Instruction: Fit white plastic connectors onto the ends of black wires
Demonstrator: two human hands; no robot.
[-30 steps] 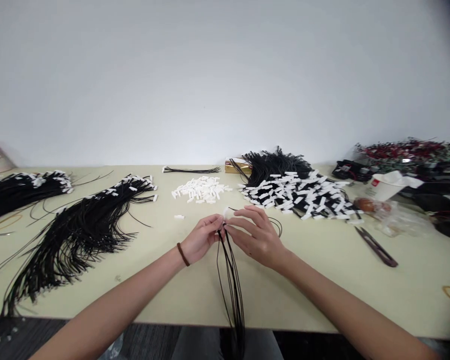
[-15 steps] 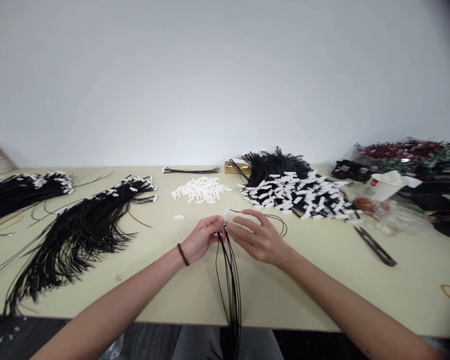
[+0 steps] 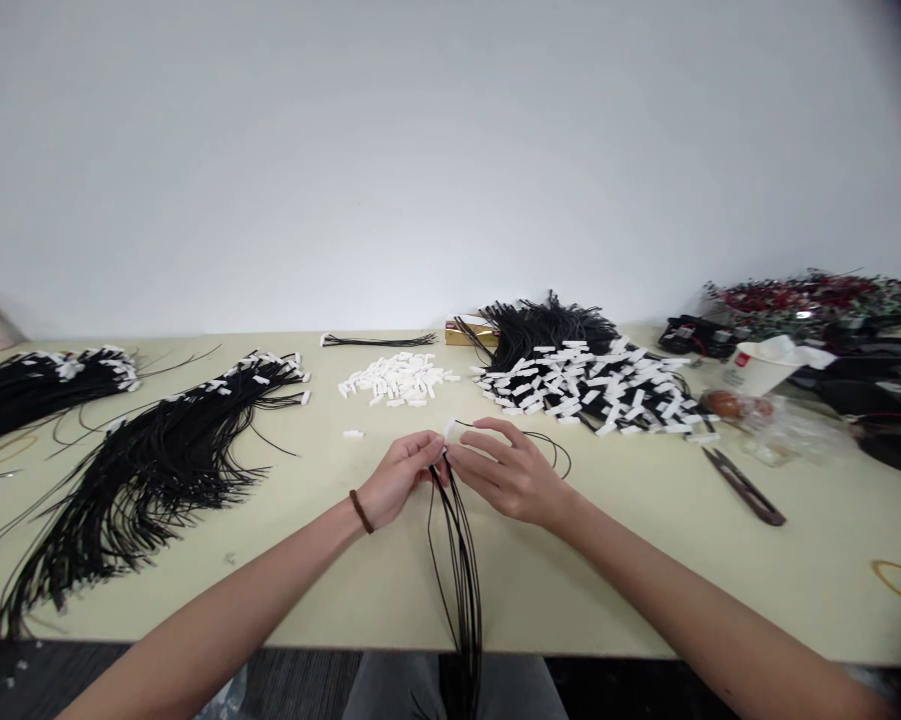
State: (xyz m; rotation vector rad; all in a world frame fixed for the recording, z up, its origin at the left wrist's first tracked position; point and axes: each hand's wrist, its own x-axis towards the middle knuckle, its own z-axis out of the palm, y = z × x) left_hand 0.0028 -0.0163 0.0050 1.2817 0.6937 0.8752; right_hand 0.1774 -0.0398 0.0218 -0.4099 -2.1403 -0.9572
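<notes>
A white connector (image 3: pixel 451 431) is pinched between my two hands near the middle of the table. From it a bundle of black wires (image 3: pixel 461 560) hangs down past the table's front edge. My left hand (image 3: pixel 405 478) is closed on the connector from the left, thumb on top. The thumb and index finger of my right hand (image 3: pixel 511 474) meet at its right side, with the other fingers raised and bent. One thin black wire (image 3: pixel 562 452) loops out behind my right hand. Fingers partly cover the connector.
Loose white connectors (image 3: pixel 401 379) lie beyond my hands. Wired connectors (image 3: pixel 592 385) are heaped to the right, near dark snips (image 3: pixel 744 487) and a paper cup (image 3: pixel 757 367). Black wire bundles (image 3: pixel 150 470) spread on the left. One short bundle (image 3: pixel 379 341) lies by the wall.
The whole view has shifted slightly, so the table's things appear a little further left. Both hands keep nearly the same hold on the connector.
</notes>
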